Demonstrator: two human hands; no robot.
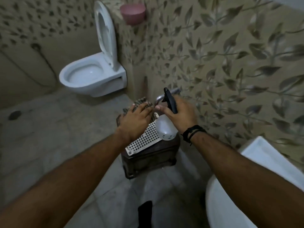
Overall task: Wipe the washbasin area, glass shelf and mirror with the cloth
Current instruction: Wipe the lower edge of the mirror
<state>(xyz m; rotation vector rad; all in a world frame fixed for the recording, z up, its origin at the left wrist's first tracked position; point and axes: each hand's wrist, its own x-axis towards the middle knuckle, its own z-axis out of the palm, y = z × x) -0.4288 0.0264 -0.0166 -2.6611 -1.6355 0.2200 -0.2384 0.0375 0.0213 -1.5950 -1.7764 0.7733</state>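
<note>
At mid-frame my left hand [135, 118] lies flat, fingers straight, on the dark patterned cloth [139, 102] atop the brown stool [148, 157], while just right my right hand [179, 112] grips the spray bottle [165, 129].

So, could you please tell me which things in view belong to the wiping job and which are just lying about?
Part of the job:
- cloth under the left hand
- spray bottle held by the right hand
- washbasin

Just lying about:
- toilet
- pink container
- perforated white tray on a dark stool
</note>
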